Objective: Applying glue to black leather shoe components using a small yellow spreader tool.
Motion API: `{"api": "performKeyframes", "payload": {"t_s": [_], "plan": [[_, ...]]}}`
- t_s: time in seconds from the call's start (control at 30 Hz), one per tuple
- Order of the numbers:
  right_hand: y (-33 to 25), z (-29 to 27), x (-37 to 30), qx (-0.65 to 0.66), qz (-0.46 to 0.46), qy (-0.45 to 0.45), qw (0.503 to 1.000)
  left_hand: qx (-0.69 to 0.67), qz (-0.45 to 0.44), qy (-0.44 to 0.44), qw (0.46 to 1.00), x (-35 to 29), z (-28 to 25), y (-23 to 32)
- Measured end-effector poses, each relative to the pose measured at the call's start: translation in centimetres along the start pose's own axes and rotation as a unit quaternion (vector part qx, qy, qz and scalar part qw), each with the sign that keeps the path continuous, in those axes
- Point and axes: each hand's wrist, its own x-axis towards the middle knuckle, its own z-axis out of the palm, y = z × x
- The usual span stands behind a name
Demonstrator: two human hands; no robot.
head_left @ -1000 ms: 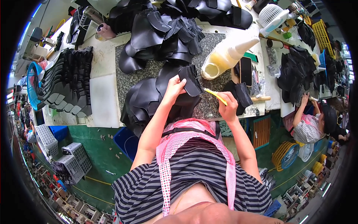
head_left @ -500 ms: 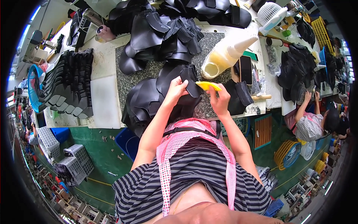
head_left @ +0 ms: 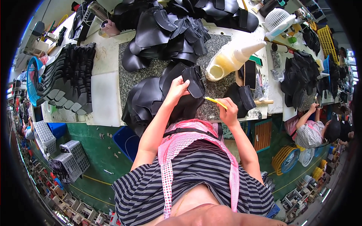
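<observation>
My left hand [head_left: 178, 89] is closed on the edge of a curved black leather-like piece [head_left: 195, 84], pinched between thumb and fingers above a pile of similar black pieces [head_left: 145, 97]. Held in my right hand [head_left: 229, 111] is a flat yellow tool [head_left: 215, 102], seen nearly edge-on, its tip close to the piece's lower right edge. Whether the tip touches it, I cannot tell. Just beyond lies a yellowed white plastic bottle [head_left: 230, 56], its round opening towards me. To the right of my right hand rests a smaller group of black pieces [head_left: 241, 98].
A speckled stone slab [head_left: 145, 67] lies on the worktable, with a heap of black pieces [head_left: 152, 34] at its far side. Rows of black parts [head_left: 69, 77] stand left, beside a white board [head_left: 105, 98]. A phone [head_left: 250, 74] lies right. Another person [head_left: 313, 132] works farther right.
The yellow tool has swung from the piece's upper right edge down to its lower right, turning from flat to edge-on. My right hand moved lower and slightly right; the left keeps its hold.
</observation>
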Motion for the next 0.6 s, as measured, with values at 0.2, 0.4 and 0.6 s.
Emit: {"api": "performKeyframes", "payload": {"t_s": [0.2,0.4,0.6], "plan": [[-1.5,1.0,1.6,0.0,-0.022,0.066,0.998,-0.006,-0.001,-0.01,1.0,-0.3,0.1,0.6],[-0.1,-0.2,-0.1,-0.006,0.034,0.047,0.998,0.019,0.067,0.061,0.996,-2.6,-3.4,4.3],[0.9,-2.8,0.3,-0.034,0.102,0.144,0.984,0.023,0.213,0.127,0.968,-4.8,-3.7,19.4]]}}
